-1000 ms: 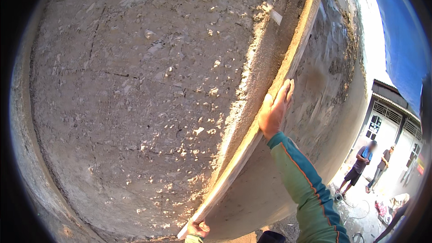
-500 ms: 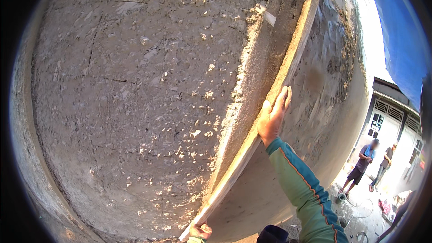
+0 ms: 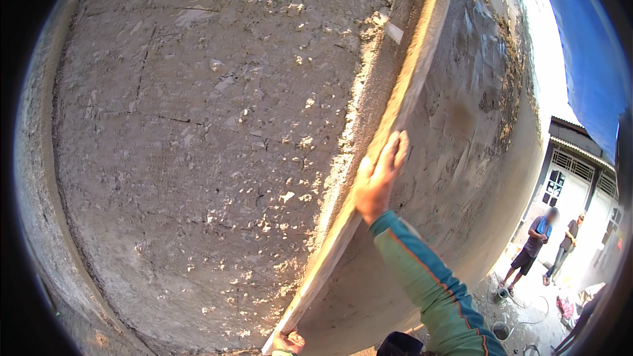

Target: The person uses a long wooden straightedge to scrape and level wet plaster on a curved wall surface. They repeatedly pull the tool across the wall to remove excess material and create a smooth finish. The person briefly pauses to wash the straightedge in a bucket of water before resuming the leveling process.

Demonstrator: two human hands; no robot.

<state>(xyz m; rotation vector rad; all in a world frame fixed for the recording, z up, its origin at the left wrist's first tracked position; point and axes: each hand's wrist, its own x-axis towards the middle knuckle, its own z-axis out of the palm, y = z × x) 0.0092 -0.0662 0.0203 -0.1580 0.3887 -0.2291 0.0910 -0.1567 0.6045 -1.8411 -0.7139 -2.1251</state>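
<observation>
A long pale wooden board (image 3: pixel 414 72) lies on edge along the corner of a rough grey plastered wall (image 3: pixel 198 158), running from the top right down to the bottom middle. My right hand (image 3: pixel 378 177), in a teal sleeve with an orange stripe, grips the board about halfway up, fingers stretched along it. My left hand (image 3: pixel 289 341) holds the board's lower end at the bottom edge of the view and is only partly visible. Crumbs of mortar cling beside the board.
The smoother grey wall face (image 3: pixel 468 158) continues to the right of the board. Two people (image 3: pixel 535 245) stand on the ground at the lower right near buckets (image 3: pixel 501 329) and a hose. A blue tarp (image 3: pixel 587 46) hangs above a building with white doors (image 3: pixel 573 188).
My right hand has slid a little down the board. My left hand stays at the board's lower end, and the view has drifted slightly.
</observation>
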